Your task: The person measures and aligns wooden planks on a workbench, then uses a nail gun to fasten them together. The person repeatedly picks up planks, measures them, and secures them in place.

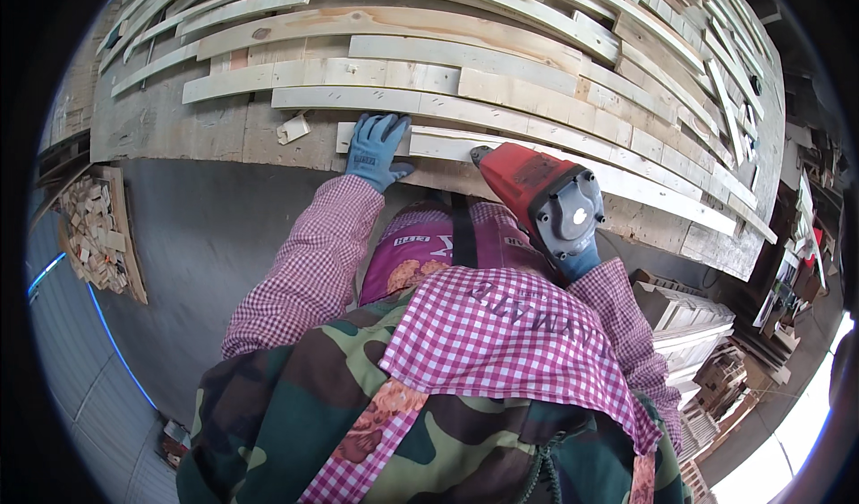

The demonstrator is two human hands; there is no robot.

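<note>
Two hands are working apart: left hand point(377, 150) is lying flat near left end of wood strip point(440, 145); right hand point(582, 260) is gripping red nail gun point(526, 177). Strip is running left to right along near edge of table point(215, 137), ahead of right hand; left hand nearer.

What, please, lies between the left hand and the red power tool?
Part of a pale wooden strip lies between the left hand and red power tool, in the head view.
</note>
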